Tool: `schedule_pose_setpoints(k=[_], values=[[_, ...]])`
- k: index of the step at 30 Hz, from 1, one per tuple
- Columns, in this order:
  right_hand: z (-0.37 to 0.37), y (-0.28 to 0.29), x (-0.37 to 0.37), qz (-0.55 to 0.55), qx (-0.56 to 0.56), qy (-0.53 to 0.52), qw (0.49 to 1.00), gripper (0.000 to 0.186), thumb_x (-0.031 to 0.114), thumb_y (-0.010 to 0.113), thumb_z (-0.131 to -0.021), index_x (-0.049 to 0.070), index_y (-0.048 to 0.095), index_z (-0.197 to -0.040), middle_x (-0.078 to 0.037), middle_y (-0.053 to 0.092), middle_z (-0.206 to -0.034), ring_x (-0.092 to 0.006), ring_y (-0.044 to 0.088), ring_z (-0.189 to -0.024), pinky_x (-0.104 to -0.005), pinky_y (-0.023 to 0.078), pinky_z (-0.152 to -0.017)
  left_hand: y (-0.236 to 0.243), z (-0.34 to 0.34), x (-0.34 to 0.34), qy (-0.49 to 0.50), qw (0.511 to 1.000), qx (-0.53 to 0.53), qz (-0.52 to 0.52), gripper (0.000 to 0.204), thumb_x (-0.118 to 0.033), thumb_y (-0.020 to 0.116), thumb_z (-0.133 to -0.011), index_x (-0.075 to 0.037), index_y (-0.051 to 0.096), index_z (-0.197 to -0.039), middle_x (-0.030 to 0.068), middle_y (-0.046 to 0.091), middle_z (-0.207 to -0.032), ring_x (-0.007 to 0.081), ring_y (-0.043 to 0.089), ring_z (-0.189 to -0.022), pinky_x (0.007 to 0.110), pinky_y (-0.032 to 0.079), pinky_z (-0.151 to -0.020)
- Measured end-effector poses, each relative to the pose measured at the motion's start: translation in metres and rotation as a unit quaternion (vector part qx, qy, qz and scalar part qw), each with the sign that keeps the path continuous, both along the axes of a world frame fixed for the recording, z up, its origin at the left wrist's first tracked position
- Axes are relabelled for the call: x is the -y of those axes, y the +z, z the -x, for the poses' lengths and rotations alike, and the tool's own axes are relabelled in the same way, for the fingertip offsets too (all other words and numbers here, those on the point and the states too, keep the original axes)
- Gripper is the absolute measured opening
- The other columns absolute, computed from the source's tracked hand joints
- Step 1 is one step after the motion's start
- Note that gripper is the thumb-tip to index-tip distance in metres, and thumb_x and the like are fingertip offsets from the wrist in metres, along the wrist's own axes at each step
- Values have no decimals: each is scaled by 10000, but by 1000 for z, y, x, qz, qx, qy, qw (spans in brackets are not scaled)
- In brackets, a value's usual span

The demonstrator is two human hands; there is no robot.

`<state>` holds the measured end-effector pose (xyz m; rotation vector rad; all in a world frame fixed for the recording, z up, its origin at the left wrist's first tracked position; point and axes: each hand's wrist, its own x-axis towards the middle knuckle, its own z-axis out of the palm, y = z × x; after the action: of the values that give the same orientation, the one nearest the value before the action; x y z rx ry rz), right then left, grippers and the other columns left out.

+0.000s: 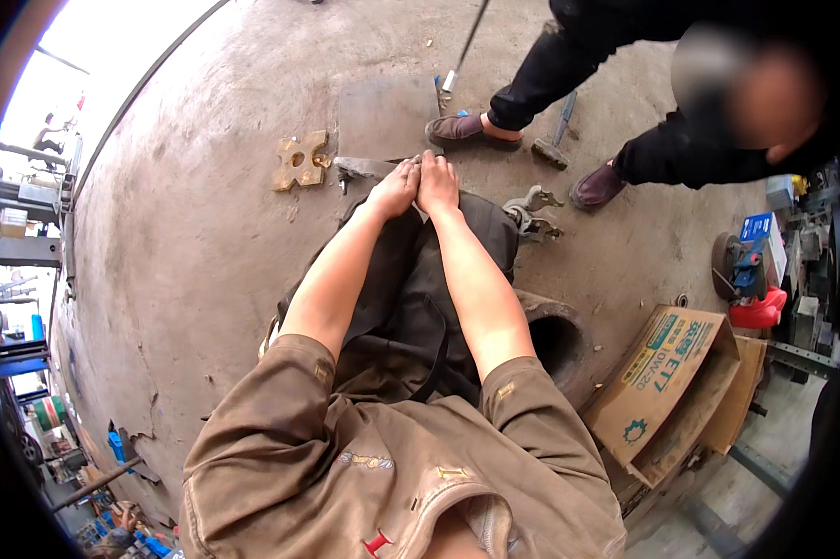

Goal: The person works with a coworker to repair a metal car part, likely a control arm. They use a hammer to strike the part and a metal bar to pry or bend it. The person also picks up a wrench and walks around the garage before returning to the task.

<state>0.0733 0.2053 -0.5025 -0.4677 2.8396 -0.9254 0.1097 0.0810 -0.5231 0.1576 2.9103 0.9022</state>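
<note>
My left hand (396, 190) and my right hand (437, 183) are side by side just beyond my dark-trousered knees. The fingers of both are bent forward and closed; what they grip, if anything, is hidden. A grey metal piece (364, 168) like a thick bar runs leftward from beside my left fingertips. Directly beyond lies a flat square metal plate (375, 118) on the floor. Left of the bar is a yellowish metal block (299, 161) with a round hole and notched edges. A metal jaw-like fitting (532, 212) stands to the right of my knees.
Another person's shoes (477, 129) stand close ahead, beside a hammer (555, 135). A thick hollow cylinder (569, 337) is at my right thigh. An open cardboard box (657, 373) lies further right, near a red item (758, 308). Blue-and-grey equipment (19, 250) lines the left.
</note>
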Motion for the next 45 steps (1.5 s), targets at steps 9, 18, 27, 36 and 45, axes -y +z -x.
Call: schedule_pose_setpoints(k=[9,18,27,36,45], values=[[46,-14,10,51,-34,16,998,224,170,599,-861,40,532,-1032,-245,616,-1035,-451,581,-1007,-511,475,-856,2,37,8,-2,989,73,127,515,-275,228,-1019,47,397,-1385,232,401,-1461,341,366,-1379,409,289,-1155],[24,28,3,-70,7,236,969,537,319,789,-729,72,537,-1132,-169,632,-1027,-383,623,-979,-470,520,-813,16,-65,13,260,946,-3,-193,408,-303,516,-954,-34,556,-1259,190,556,-1301,337,563,-1170,405,458,-969],[-41,18,11,-242,-83,406,877,634,300,805,-678,235,584,-1269,-131,521,-1153,-284,608,-945,-384,535,-755,-62,-221,60,514,807,171,-236,373,-278,534,-934,28,605,-1135,253,648,-1098,382,626,-1050,411,483,-910],[-92,-7,36,-366,-94,400,835,314,153,619,-806,253,669,-1099,-155,499,-1237,-293,588,-976,-359,518,-704,32,-388,33,492,716,352,-348,356,-257,555,-916,49,605,-1091,260,666,-999,382,645,-985,416,488,-868],[-135,138,65,-488,23,345,801,370,80,584,-821,99,584,-1191,-207,478,-1334,-335,558,-1117,-417,514,-872,262,-431,49,534,658,374,-378,448,-353,539,-934,43,584,-1140,307,624,-1108,434,594,-1092,455,471,-923]])
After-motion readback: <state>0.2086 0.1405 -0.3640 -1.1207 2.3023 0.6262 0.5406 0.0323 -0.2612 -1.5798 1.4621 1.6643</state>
